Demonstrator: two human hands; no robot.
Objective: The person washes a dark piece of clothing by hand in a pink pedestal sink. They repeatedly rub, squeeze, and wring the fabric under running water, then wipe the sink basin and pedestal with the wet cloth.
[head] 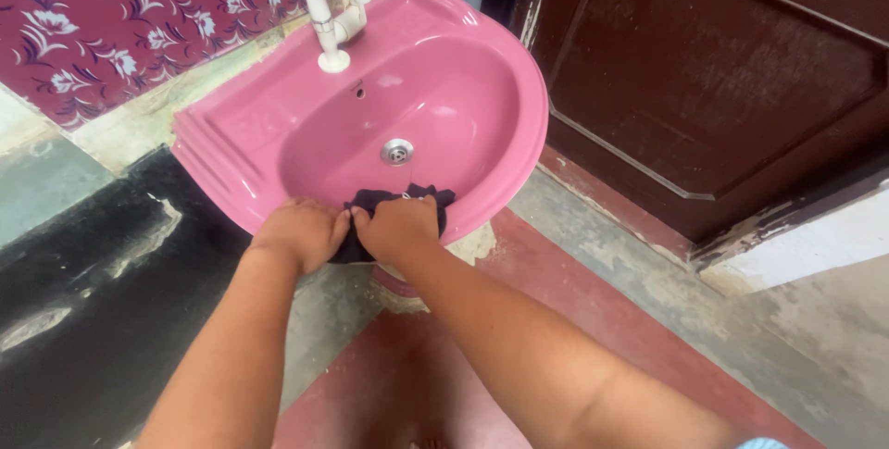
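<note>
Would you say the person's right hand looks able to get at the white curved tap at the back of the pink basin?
Probably yes: the right hand grips the dark cloth at the front rim, and only bare pink basin lies between it and the white curved tap.

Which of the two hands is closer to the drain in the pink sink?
The right hand. It grips the dark cloth just below the drain, while the left hand sits farther off to the side, over the sink's front rim.
</note>
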